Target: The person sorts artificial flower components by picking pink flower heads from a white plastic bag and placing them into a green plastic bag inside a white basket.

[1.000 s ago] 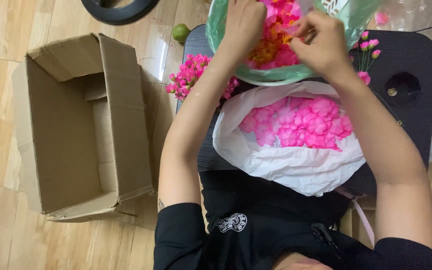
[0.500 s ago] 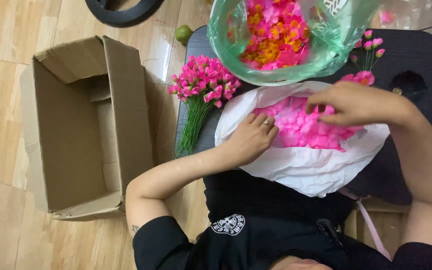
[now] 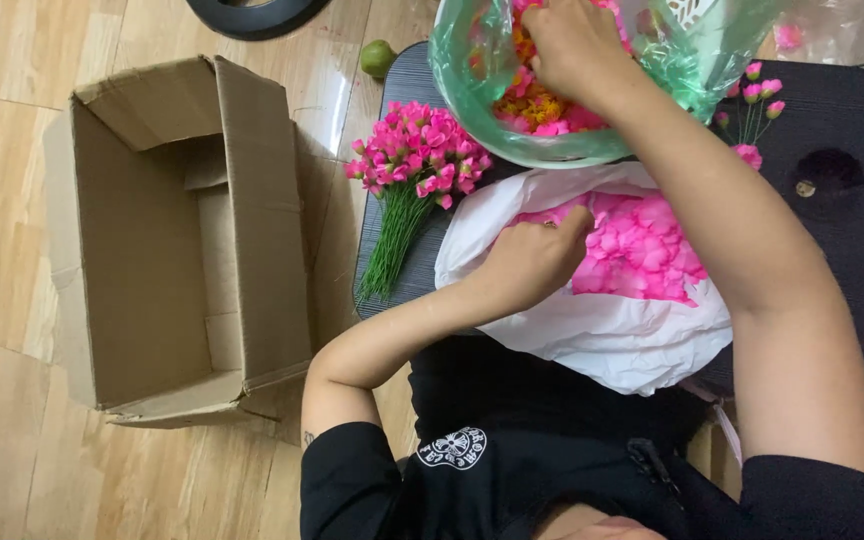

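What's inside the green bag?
The green bag holds pink and orange flower pieces. The right hand reaches in and covers some, so what it grips is hidden. The bag's bottom cannot be seen under the pile.

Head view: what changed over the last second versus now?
The right hand went from the green bag down to the pink petals in the white bag, then back up into the green bag. The left hand dropped from the green bag to the white bag's edge and rests there. What either hand grips is hidden. The cardboard box and flower bunch lie unmoved.
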